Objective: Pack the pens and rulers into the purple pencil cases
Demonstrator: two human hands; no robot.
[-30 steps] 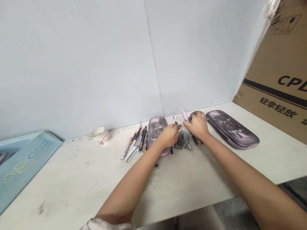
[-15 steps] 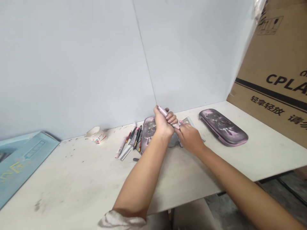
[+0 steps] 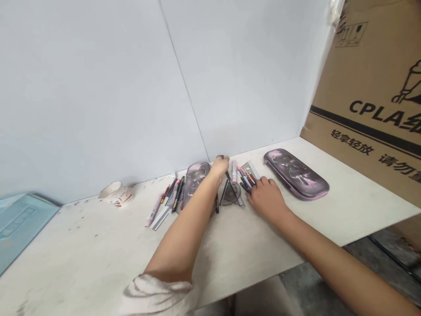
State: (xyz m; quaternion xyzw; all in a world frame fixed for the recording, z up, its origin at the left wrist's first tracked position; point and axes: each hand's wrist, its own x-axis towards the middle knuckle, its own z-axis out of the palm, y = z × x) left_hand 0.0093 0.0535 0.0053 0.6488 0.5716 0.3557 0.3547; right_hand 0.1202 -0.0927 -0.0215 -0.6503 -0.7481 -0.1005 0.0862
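A smoky plastic set square [image 3: 232, 196] lies between the hands [image 3: 219, 166] [image 3: 267, 200].

Worn on the person's head, the camera looks forward and down past the left hand [image 3: 219, 167] and right hand [image 3: 267, 201] onto the near desk [image 3: 98, 245], facing a pale wall [image 3: 98, 96], with a cardboard box [image 3: 368, 87] at right.

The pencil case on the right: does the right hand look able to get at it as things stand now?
Probably yes. The right hand lies close to the pencil case, and nothing seems to stand between them. The pens are on the hand's other side.
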